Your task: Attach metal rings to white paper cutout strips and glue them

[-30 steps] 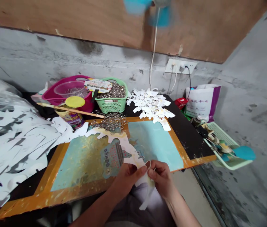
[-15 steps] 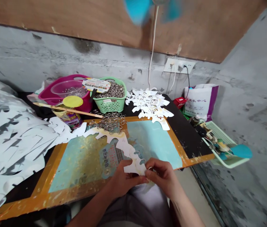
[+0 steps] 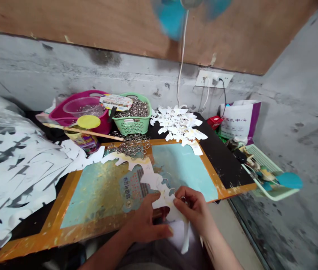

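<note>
Right fingers pinch the white strip; left fingers seemingly touch its edge

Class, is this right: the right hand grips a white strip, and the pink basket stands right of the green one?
Not quite: the head view shows the pink basket left of the green basket; the right hand does grip a white strip.

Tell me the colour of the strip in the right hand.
The strip is white with some yellowish patches, best seen in the head view.
</note>
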The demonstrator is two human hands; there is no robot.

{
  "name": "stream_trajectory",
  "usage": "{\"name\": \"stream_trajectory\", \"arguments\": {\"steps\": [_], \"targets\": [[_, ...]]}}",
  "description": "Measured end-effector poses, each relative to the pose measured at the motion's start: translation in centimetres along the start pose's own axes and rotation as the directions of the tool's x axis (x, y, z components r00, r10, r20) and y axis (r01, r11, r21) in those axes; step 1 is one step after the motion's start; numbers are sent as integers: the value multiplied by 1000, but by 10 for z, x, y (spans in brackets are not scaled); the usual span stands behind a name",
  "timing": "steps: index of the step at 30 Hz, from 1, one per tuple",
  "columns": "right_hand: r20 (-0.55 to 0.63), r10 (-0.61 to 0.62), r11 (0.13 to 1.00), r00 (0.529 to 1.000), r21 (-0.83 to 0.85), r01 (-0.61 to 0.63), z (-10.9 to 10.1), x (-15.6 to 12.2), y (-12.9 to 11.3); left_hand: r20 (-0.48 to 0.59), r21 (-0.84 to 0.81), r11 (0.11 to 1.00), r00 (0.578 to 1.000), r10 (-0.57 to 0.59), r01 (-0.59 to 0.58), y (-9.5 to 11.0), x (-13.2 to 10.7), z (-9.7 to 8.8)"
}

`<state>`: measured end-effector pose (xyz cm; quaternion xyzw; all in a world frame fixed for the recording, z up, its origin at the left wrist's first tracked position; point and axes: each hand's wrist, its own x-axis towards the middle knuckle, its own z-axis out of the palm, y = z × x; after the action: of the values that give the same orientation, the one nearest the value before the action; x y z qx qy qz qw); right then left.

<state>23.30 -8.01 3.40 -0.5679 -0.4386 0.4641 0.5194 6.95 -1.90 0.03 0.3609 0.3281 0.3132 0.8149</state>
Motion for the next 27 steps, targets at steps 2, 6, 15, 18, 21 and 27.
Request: {"name": "stream_trajectory", "arguments": {"steps": [2,6,15,18,21,27], "targets": [[33,-42,995,999,-87,45,-6,-1,-3,-77,49,998,996,37,-33,2,6,0],[117,-127,977,985,-156,145,-17,-3,-13,-95,210,974,990,106,-84,10,19,6],[101,-207,970,973,-105,217,-7,-5,-6,-30,-22,999,999,41,-41,10,7,21],[110,-255,961,961,142,239,2,-8,2,-26,-124,992,999,35,-38,8,2,26],[103,-259,908,960,366,205,9,-8,9,-3,-216,976,1000,23,-23,5,-1,31],[112,-127,897,986,438,66,6,-4,14,29,-192,981,1000,6,-1,-3,4,24]]}}
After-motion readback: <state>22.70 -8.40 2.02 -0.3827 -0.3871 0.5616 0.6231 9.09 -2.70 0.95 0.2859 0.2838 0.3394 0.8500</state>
